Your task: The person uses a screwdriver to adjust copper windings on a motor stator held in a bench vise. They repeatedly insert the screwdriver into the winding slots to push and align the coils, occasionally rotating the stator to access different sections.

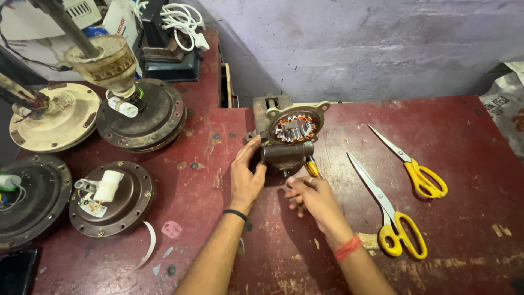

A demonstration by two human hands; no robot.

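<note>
Two hands are on the job, so we let each do one thing; our left hand (246, 177) wraps the side of the small motor (289, 139), thumb and fingers clamped on its dark housing, and we judge it should simply keep the body from turning. The motor stands near the middle of the red table (464, 131), at its back edge, open face up with the copper windings (295, 129) showing. Our right hand (312, 198) is curled narrowly round a tool with a yellow handle (311, 167), probably a screwdriver; its tip goes in low at the front of the housing and is hidden, so we cannot tell what it bears on. To do this well we would keep the tool straight in line with whatever it engages, press in before turning, and hold the shaft away from the windings, since a slip could nick the wire. Both pairs of yellow scissors (401, 229) lie well apart to the right, and the round fan motors (112, 198) sit off to the left.
</note>
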